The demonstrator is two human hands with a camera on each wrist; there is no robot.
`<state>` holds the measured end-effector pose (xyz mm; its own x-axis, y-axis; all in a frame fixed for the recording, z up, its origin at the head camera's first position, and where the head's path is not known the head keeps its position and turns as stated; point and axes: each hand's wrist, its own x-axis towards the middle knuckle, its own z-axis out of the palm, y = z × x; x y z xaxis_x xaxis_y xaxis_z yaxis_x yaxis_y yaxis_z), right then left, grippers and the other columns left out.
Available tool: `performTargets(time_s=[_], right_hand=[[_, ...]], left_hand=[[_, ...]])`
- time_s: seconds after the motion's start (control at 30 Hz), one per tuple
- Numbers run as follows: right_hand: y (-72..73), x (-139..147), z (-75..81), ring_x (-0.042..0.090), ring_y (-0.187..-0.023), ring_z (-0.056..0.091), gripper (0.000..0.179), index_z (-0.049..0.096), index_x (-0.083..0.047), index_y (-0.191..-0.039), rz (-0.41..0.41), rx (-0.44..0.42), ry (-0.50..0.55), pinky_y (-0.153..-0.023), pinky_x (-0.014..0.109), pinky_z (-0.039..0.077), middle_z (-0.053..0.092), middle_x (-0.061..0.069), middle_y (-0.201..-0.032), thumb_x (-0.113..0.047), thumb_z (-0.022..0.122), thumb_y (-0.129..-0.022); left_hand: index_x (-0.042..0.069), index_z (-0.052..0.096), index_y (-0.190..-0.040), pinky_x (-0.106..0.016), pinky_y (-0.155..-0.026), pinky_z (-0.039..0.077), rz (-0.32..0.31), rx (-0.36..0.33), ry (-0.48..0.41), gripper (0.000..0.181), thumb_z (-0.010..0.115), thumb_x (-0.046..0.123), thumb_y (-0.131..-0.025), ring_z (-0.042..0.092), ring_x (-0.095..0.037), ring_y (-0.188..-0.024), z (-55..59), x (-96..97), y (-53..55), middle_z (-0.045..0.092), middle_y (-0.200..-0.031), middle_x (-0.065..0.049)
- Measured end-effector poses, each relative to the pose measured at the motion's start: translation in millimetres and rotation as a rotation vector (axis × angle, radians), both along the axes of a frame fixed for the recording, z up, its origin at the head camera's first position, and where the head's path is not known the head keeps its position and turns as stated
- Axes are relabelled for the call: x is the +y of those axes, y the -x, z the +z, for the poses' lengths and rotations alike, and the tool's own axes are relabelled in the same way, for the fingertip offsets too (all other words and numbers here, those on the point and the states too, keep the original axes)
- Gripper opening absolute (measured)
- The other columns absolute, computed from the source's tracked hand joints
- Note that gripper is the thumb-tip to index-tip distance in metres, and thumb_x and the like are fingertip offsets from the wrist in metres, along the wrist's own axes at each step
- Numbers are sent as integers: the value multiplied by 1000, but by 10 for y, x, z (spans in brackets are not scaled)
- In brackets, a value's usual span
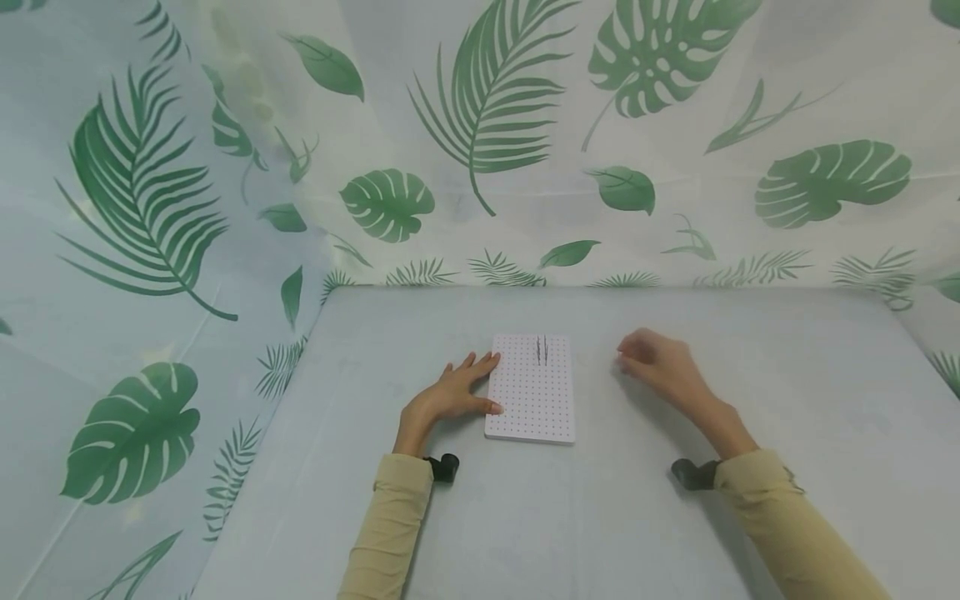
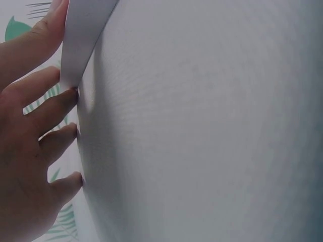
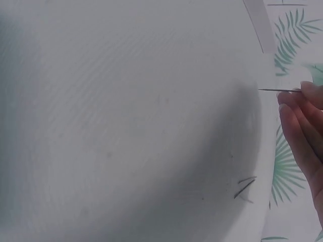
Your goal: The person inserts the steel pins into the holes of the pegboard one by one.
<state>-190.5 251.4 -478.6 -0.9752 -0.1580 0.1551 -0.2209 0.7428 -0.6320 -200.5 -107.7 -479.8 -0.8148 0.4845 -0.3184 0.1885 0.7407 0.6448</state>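
Observation:
A white board (image 1: 528, 404) with a grid of small holes lies on the table. Thin dark needles (image 1: 546, 351) stand upright near its far edge. My left hand (image 1: 450, 393) touches the board's left side, fingers spread, with the thumb over the near left part and the index fingertip at the edge farther up. To the right of the board, my right hand (image 1: 660, 365) is raised above the table. Between its thumb and fingertips it pinches one thin dark needle (image 3: 277, 90), seen in the right wrist view pointing away from the fingers.
A few short dark needles (image 3: 244, 188) lie on the pale tabletop (image 1: 622, 533) below my right hand. Curtains (image 1: 517, 208) with green leaf prints rise behind the table and along its sides. Each wrist carries a small black camera (image 1: 693, 474).

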Motion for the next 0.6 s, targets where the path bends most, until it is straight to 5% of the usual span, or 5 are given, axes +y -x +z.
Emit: performTargets(time_s=[0.33,0.6], right_hand=[[34,-129,27,34,-93,72,16,67,-2,-104,4,-24,19,-79,45,61,75,17,-99,-10,75,-92],[49,-263,85,33,-93,73,15,68,-3,-102,27,-25,49,-83,48,60,76,16,-99,-8,76,-91]], left_hand=[[17,26,-165,-50,-131,-3,-1,0,8,93,79,34,-90,5,-27,-161,-7,5,9,19,-172,-4],[18,25,-165,-50,-131,-3,-7,-6,12,93,79,34,-91,4,-27,-161,21,-3,4,19,-172,-3]])
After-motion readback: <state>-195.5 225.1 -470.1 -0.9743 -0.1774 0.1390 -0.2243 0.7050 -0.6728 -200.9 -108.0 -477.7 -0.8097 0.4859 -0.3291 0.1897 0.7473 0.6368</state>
